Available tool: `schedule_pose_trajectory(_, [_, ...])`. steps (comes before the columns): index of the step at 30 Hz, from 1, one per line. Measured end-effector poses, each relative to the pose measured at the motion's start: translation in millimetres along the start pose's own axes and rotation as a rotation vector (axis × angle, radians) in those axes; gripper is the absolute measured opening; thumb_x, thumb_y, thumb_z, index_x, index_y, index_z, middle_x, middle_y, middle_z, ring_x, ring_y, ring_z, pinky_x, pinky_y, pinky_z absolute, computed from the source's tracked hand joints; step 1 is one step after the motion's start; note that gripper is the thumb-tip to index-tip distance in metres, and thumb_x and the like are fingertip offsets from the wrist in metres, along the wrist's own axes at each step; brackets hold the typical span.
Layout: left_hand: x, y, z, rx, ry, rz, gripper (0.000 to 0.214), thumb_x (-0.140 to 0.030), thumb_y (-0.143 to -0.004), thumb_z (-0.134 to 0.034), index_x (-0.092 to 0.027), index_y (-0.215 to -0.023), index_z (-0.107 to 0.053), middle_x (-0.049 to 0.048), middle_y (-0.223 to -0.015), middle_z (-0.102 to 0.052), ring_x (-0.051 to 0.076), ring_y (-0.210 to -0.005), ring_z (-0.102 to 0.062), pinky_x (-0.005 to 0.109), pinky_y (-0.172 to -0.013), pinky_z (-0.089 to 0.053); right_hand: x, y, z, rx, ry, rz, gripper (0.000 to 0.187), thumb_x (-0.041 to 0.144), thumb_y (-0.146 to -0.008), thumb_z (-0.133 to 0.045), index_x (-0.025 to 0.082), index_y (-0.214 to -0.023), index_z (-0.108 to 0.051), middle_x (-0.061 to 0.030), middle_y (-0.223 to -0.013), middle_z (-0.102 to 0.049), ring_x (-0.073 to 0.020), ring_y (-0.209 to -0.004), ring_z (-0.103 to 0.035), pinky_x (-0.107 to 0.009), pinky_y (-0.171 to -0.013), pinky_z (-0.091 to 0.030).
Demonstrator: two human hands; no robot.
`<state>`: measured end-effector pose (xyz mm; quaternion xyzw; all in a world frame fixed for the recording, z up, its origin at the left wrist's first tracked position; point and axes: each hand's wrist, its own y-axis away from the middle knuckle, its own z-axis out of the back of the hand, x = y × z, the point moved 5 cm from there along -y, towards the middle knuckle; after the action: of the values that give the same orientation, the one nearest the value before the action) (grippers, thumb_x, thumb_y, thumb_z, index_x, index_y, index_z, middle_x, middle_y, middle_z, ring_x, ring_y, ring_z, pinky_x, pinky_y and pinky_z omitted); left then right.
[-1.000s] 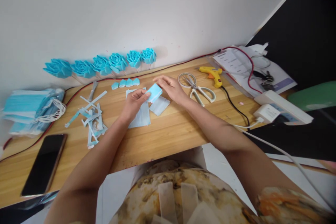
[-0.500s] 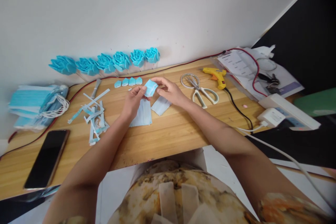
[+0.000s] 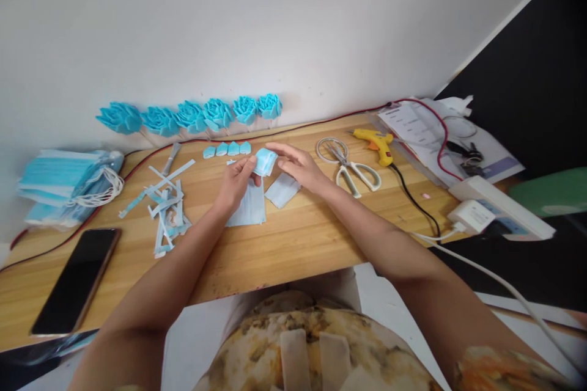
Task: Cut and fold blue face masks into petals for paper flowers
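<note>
Above the light-brown wooden counter (image 3: 302,244), your left hand (image 3: 236,183) has its grip pinched on the small folded blue-and-white fabric piece (image 3: 265,162), likely light, soft, best held by its folded edges, though I cannot tell whether your right hand (image 3: 300,166) grips it.

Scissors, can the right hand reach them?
Probably yes: the white-handled scissors lie on the table near the right hand, and nothing seems to stand between them.
</note>
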<state>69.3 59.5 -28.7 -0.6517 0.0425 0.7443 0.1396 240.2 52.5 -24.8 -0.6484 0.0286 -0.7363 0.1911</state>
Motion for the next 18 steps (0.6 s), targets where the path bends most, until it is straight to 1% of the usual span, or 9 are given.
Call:
schedule_pose_trajectory(4, [-0.3,-0.2,1.6,-0.004,-0.039,-0.023,0.059,-0.059,-0.093,-0.055,-0.020,-0.050,-0.049,0.0009,-0.049,-0.048,0.013,-0.054,-0.045,0.029,-0.060,-0.036,-0.9,1.0,-1.6,0.035,-0.020,-0.012,0.046,0.029,-0.085,-0.062,0.027,-0.132,-0.063,-0.0057,-0.138,-0.065,-0.0223,-0.128,-0.060,-0.041,-0.108,-0.048])
schedule_pose_trajectory(7, [-1.6,0.1,0.8,-0.004,-0.018,-0.038,0.060,-0.063,-0.092,-0.054,-0.020,-0.050,-0.048,-0.0001,-0.047,-0.045,0.013,-0.051,-0.043,0.029,-0.056,-0.033,-7.7,-0.2,-4.6,0.028,-0.012,-0.030,0.046,0.029,-0.083,-0.065,0.026,-0.129,-0.065,-0.0060,-0.135,-0.067,-0.0221,-0.125,-0.062,-0.040,-0.106,-0.048])
schedule_pose_trajectory(9, [-3.4,0.6,-0.6,0.005,-0.014,-0.068,0.062,-0.066,-0.091,-0.053,-0.020,-0.051,-0.047,-0.0004,-0.047,-0.044,0.013,-0.051,-0.043,0.029,-0.055,-0.033,-12.2,-0.9,-6.8,0.013,-0.032,-0.053,0.044,0.031,-0.083,-0.065,0.025,-0.126,-0.067,-0.0058,-0.131,-0.069,-0.0214,-0.118,-0.065,-0.038,-0.100,-0.052])
schedule_pose_trajectory(10, [-3.9,0.7,-1.2,0.007,-0.015,-0.081,0.062,-0.068,-0.091,-0.052,-0.021,-0.051,-0.047,-0.0004,-0.047,-0.044,0.013,-0.051,-0.042,0.029,-0.056,-0.033,-14.3,-0.9,-7.7,0.002,-0.047,-0.074,0.040,0.033,-0.084,-0.065,0.025,-0.123,-0.069,-0.0054,-0.125,-0.072,-0.0207,-0.111,-0.068,-0.036,-0.094,-0.054])
schedule_pose_trajectory(12, [-3.5,0.9,-1.7,0.003,-0.011,-0.087,0.063,-0.072,-0.089,-0.050,-0.021,-0.052,-0.047,-0.0006,-0.047,-0.044,0.013,-0.050,-0.042,0.029,-0.056,-0.034,-16.9,-0.4,-9.1,-0.024,-0.073,-0.128,0.031,0.040,-0.085,-0.064,0.022,-0.108,-0.074,-0.0040,-0.105,-0.076,-0.0186,-0.093,-0.070,-0.031,-0.078,-0.056])
schedule_pose_trajectory(14, [-2.9,0.8,-1.4,-0.014,0.002,-0.089,0.063,-0.074,-0.088,-0.050,-0.021,-0.055,-0.049,-0.0012,-0.046,-0.043,0.013,-0.050,-0.042,0.029,-0.056,-0.034,-17.0,0.4,-9.8,-0.050,-0.104,-0.172,0.028,0.045,-0.084,-0.066,0.020,-0.090,-0.076,-0.0018,-0.083,-0.073,-0.0163,-0.077,-0.067,-0.028,-0.066,-0.055])
schedule_pose_trajectory(16, [-3.5,1.1,-0.6,-0.041,0.004,-0.099,0.061,-0.074,-0.087,-0.051,-0.021,-0.056,-0.050,-0.0019,-0.045,-0.043,0.013,-0.049,-0.041,0.029,-0.056,-0.034,-15.6,1.1,-9.6,-0.080,-0.178,-0.207,0.029,0.048,-0.080,-0.070,0.020,-0.081,-0.074,-0.0009,-0.076,-0.071,-0.0154,-0.072,-0.065,-0.026,-0.062,-0.053])
schedule_pose_trajectory(18, [-5.2,1.9,-0.9,-0.055,-0.025,-0.108,0.060,-0.070,-0.087,-0.055,-0.021,-0.053,-0.048,-0.0019,-0.045,-0.042,0.012,-0.049,-0.040,0.029,-0.054,-0.033,-15.6,1.4,-7.7,-0.130,-0.290,-0.257,0.030,0.050,-0.075,-0.075,0.020,-0.080,-0.073,-0.0009,-0.077,-0.071,-0.0152,-0.071,-0.066,-0.026,-0.062,-0.053])
